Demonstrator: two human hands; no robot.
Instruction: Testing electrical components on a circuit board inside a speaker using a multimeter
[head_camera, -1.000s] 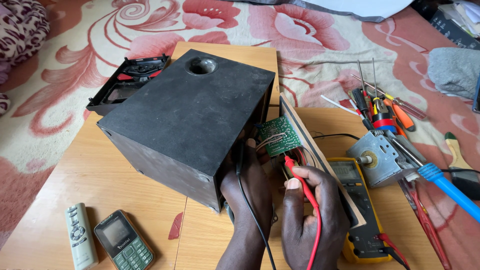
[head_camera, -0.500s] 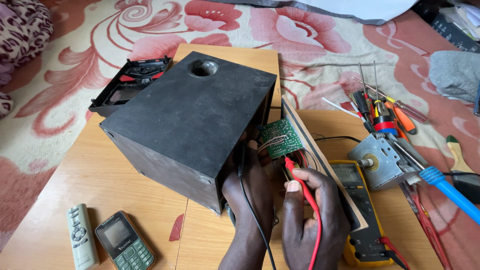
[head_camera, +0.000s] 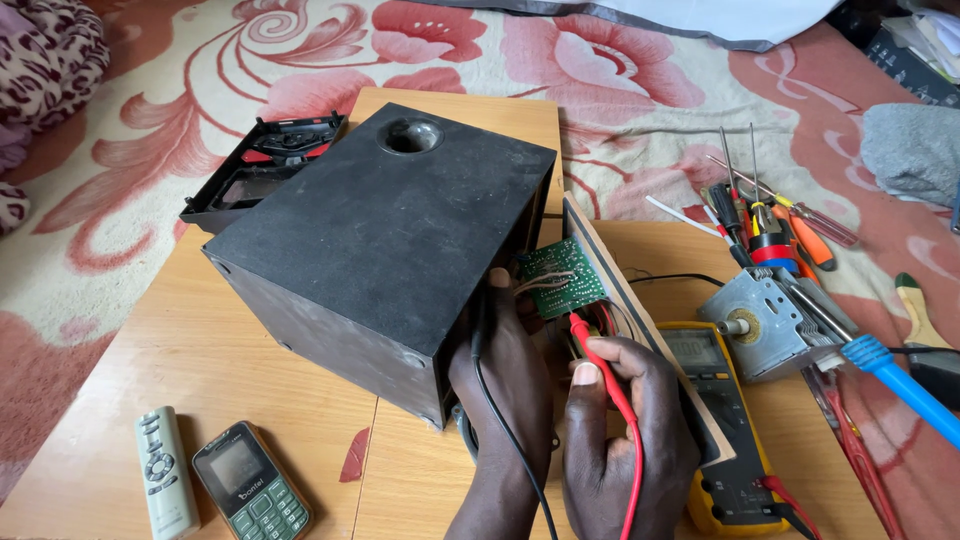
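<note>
Pinching a red probe (head_camera: 600, 372), the right hand (head_camera: 625, 440) is closing around its shaft and touching its tip to the green circuit board (head_camera: 560, 280) at 3 o'clock of the black speaker box (head_camera: 380, 240). Curled shut, the left hand (head_camera: 505, 385) is pressing a black probe (head_camera: 482, 330) there. That board is probably thin and fragile; edges are looking safest for holding.

Two screens show. The mobile phone (head_camera: 252, 487) lies on the tabletop (head_camera: 200, 360) at about seven o'clock, just beside a pale remote control (head_camera: 166, 472); its small upright rectangular screen is dark grey, set in a black frame above green keys. The yellow multimeter (head_camera: 722, 430) lies at about four o'clock; its wide rectangular display is pale grey-green, with a dark frame around it. No packages or signs are visible.
</note>
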